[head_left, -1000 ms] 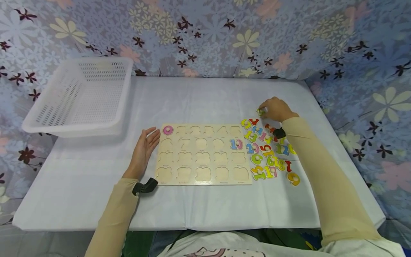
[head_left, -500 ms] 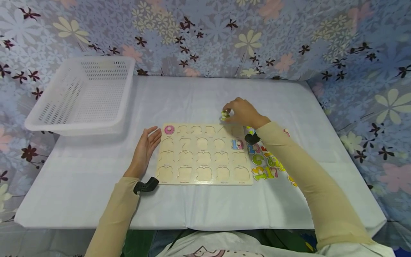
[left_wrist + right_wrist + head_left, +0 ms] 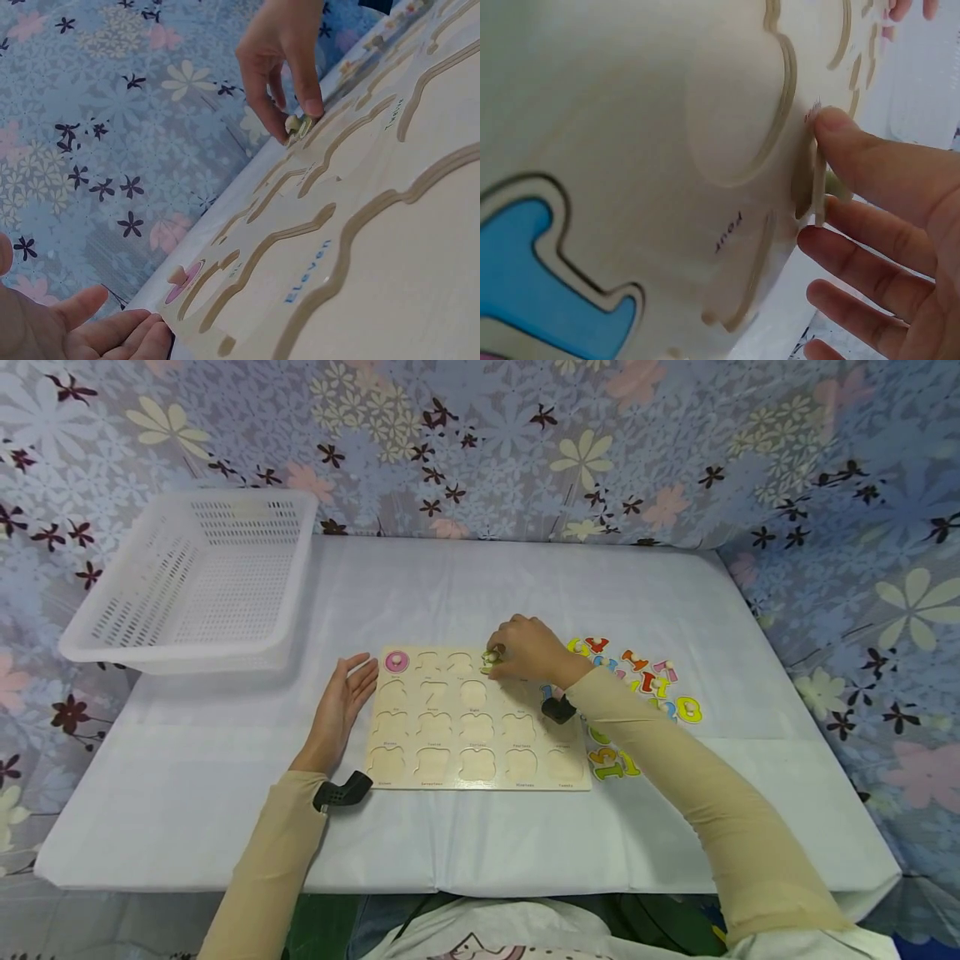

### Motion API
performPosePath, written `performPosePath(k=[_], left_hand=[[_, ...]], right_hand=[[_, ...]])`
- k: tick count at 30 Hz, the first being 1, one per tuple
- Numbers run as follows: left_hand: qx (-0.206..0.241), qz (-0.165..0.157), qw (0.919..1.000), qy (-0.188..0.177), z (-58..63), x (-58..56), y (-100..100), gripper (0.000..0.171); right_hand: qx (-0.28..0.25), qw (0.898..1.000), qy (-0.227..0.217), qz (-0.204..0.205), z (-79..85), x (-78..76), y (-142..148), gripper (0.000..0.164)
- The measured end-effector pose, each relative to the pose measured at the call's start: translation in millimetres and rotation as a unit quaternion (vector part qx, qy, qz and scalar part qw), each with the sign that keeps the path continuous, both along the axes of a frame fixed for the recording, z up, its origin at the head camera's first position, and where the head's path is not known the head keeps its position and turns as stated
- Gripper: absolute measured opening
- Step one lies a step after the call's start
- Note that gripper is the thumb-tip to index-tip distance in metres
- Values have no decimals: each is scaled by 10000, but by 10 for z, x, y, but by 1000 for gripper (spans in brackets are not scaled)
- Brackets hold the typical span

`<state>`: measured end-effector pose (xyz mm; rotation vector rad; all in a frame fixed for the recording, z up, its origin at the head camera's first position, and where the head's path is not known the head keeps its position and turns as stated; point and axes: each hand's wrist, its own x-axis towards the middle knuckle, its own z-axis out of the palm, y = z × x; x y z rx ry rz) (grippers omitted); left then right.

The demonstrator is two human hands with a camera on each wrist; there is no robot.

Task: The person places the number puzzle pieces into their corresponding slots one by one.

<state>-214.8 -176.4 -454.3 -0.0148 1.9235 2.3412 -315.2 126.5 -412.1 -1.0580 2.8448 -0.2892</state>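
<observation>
My right hand (image 3: 528, 647) pinches a green number puzzle piece (image 3: 491, 658) over the top row of the wooden number board (image 3: 480, 785). In the right wrist view the piece stands edge-on between thumb and fingers, beside the slot left of the one marked "Four". My left hand (image 3: 341, 714) lies at the board's left edge with its fingers fairly straight, close to the pink zero piece (image 3: 396, 662) seated in the top left corner. The blue one of the ten piece (image 3: 517, 255) shows in its slot in the right wrist view; my right arm mostly covers it in the head view.
Several loose number pieces (image 3: 688, 710) lie right of the board, partly under my right forearm. A white plastic basket (image 3: 187, 656) stands at the table's back left. A floral cloth (image 3: 480, 452) hangs behind the white-covered table (image 3: 465, 843).
My right hand has carried the green piece from above the loose pieces leftward, then down over the board's top row. My left hand has stayed at the board's left edge.
</observation>
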Motion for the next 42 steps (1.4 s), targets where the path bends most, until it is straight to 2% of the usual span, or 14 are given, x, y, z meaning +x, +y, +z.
performPosePath(k=[4,8,15,22,26,32,37,42], left_hand=[[-34,-10,10000,11,1,-6,0,64],[-76,3,10000,-3,-1,-9,-1,68],[6,10,10000,-41,5,6,16,73],[-75,-4,10000,7,-4,5,9,66],[-86,-25,10000,-37,-18,3,10,72],[6,8,10000,-54,-18,6,-5,74],[47,7,10000,-69,-13,10,-2,72],[33,-3,10000,-81,-9,9,16,73]], right_hand=[[27,10000,30,-43,-17,7,-9,41],[-2,10000,66,-36,-25,15,-12,43],[-466,9986,-85,-221,24,136,173,45],[-490,9977,17,-464,33,345,647,44],[-662,9941,-92,-857,87,458,990,45],[-936,9823,-182,-1613,196,591,1547,45],[-547,9760,-416,-2066,258,704,1972,47],[20,9726,-886,-2149,215,795,2305,56]])
